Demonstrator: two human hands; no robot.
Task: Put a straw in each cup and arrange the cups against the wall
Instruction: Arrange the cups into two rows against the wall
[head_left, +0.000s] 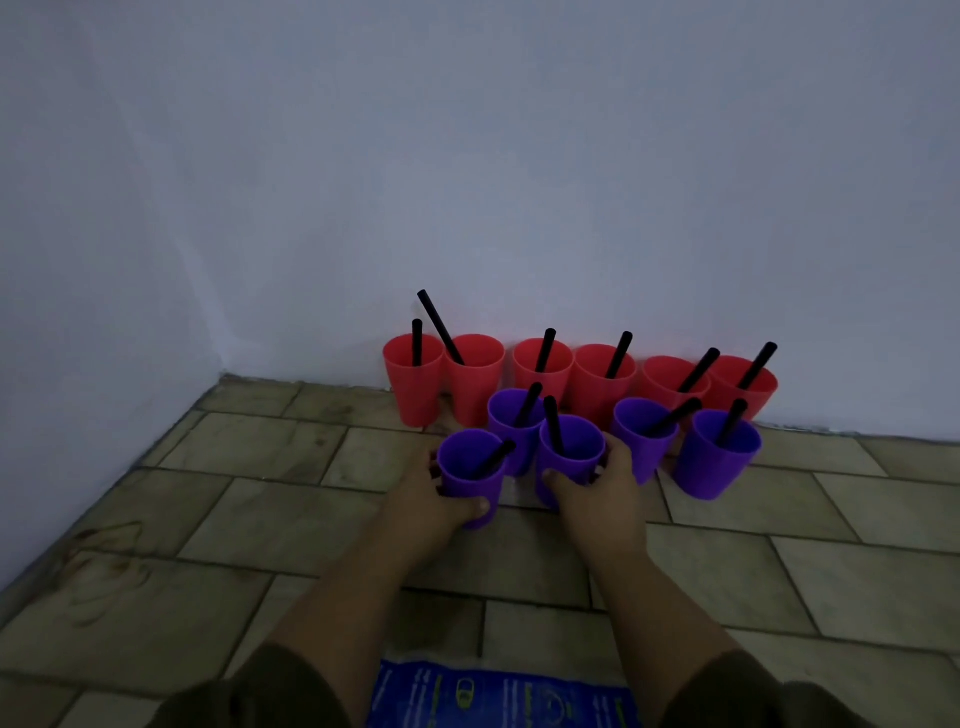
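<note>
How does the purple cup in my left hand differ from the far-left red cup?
The purple cup is gripped by the left hand, out in front; the red cup stands free at the wall. The purple cup's straw leans right; the red cup's straw stands nearly upright. Both hold one black straw.

Both forearms bare, stretched forward from bottom of view, drawing slightly closer toward hands. Dark olive sleeves (280, 686) cover arms near elbows.

Left hand (423, 493) grips purple plastic cup with black straw (467, 483): thumb on near side, fingers (435, 472) curled round its left wall.

Right hand (608, 488) grips second purple plastic cup (569, 457): thumb on near side, other digits curled round its right wall.

Hands side by side, apart, at about same height.
</note>
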